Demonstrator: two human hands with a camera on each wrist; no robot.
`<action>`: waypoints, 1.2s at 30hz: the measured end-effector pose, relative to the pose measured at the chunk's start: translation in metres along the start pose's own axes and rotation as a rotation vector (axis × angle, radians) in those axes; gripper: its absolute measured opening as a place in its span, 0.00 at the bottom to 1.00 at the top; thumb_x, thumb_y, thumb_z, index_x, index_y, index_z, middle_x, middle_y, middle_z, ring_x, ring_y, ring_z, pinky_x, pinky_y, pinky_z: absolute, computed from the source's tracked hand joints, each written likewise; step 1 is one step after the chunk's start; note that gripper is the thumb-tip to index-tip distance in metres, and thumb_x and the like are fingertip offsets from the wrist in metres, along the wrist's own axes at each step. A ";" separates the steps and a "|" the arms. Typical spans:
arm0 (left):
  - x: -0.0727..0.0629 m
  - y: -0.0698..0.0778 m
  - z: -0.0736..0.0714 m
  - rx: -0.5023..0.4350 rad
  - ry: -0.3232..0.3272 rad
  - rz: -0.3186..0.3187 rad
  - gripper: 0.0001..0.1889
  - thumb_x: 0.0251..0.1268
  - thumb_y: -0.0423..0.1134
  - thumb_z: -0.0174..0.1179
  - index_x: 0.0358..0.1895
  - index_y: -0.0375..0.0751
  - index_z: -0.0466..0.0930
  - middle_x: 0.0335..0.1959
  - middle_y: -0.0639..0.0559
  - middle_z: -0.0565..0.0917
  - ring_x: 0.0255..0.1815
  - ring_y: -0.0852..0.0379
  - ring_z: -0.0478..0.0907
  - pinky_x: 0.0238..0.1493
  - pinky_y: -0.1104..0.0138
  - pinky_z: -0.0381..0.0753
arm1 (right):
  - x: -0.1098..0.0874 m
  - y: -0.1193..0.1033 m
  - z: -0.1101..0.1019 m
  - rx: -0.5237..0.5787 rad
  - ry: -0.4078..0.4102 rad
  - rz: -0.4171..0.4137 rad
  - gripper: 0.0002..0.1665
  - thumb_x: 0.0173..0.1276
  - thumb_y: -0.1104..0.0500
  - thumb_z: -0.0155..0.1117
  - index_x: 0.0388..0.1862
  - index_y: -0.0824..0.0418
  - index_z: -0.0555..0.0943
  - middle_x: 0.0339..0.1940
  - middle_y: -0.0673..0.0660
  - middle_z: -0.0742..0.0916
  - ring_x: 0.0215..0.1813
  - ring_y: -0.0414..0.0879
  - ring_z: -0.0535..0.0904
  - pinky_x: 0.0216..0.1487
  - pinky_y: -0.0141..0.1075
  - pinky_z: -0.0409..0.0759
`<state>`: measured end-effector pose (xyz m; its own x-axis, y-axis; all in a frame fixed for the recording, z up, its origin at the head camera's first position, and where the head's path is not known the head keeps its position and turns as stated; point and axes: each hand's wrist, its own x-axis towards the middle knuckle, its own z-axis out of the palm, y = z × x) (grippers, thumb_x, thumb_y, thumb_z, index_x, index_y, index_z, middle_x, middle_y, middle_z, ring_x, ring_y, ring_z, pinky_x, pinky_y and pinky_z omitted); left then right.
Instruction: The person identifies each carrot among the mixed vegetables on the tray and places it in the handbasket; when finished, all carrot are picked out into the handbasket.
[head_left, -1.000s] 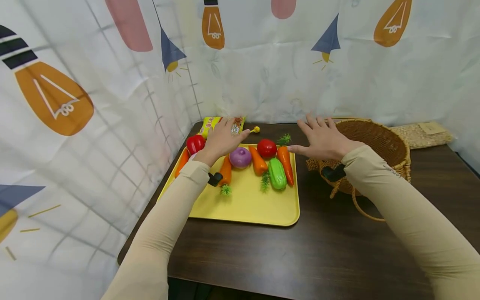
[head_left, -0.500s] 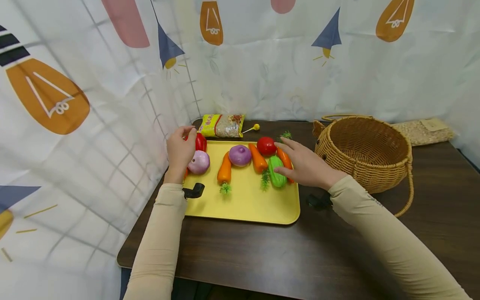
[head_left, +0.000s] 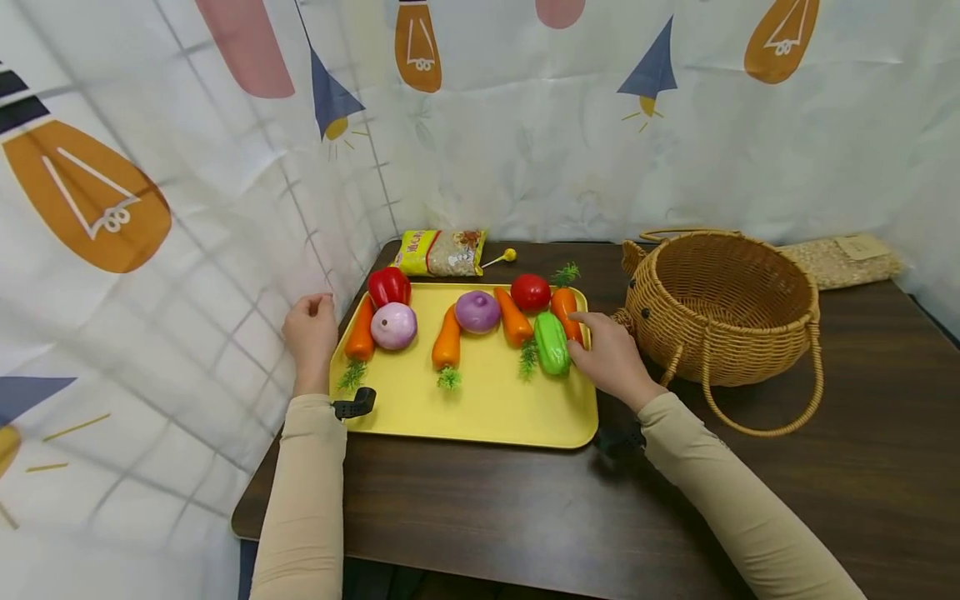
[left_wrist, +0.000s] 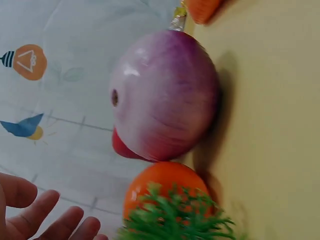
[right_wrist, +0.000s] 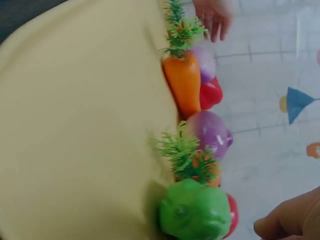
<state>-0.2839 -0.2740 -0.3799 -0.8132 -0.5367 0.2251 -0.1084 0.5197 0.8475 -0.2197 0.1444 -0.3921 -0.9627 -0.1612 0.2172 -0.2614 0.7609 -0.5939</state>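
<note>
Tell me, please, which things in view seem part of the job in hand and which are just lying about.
Likely part of the job:
tray
rightmost carrot and green vegetable, nearest the right hand
other vegetables on the tray
perhaps the basket, beside the tray

Probably just lying about at the back:
yellow packet
yellow-topped stick
pale bag

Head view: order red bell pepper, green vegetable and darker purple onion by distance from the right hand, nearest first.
1. Green vegetable: right part of the tray, just left of the right hand.
2. Darker purple onion: near the middle of the tray's far side.
3. Red bell pepper: the tray's far left corner.
</note>
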 end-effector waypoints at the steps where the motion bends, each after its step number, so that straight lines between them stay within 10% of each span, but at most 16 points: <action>1: 0.000 -0.005 0.000 0.015 -0.014 -0.002 0.20 0.74 0.45 0.49 0.55 0.36 0.82 0.53 0.40 0.82 0.56 0.43 0.74 0.60 0.57 0.69 | 0.000 0.002 0.002 0.004 0.008 0.002 0.26 0.69 0.60 0.60 0.65 0.65 0.75 0.64 0.67 0.76 0.55 0.62 0.76 0.51 0.54 0.74; 5: 0.003 -0.024 0.003 0.014 -0.095 -0.050 0.19 0.75 0.43 0.48 0.57 0.38 0.81 0.55 0.42 0.82 0.56 0.46 0.76 0.59 0.60 0.71 | 0.001 0.006 0.010 0.028 0.043 0.010 0.27 0.66 0.64 0.60 0.65 0.65 0.75 0.65 0.67 0.75 0.61 0.63 0.73 0.58 0.58 0.72; 13: 0.011 -0.041 0.010 -0.293 -0.233 -0.257 0.20 0.77 0.39 0.47 0.65 0.36 0.74 0.59 0.44 0.77 0.56 0.54 0.76 0.62 0.64 0.73 | 0.004 0.014 0.020 0.083 0.098 0.077 0.28 0.67 0.67 0.60 0.67 0.64 0.72 0.64 0.66 0.75 0.62 0.64 0.72 0.58 0.58 0.72; 36: 0.007 -0.052 0.008 -0.116 -0.300 -0.163 0.26 0.65 0.24 0.38 0.65 0.36 0.74 0.64 0.41 0.74 0.64 0.47 0.68 0.65 0.61 0.66 | 0.016 0.021 0.041 0.029 0.047 0.172 0.38 0.61 0.64 0.67 0.70 0.65 0.67 0.57 0.68 0.80 0.51 0.62 0.79 0.54 0.54 0.77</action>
<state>-0.2890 -0.2994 -0.4263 -0.9242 -0.3781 -0.0544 -0.1991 0.3553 0.9133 -0.2439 0.1317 -0.4329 -0.9893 -0.0001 0.1457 -0.0953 0.7564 -0.6471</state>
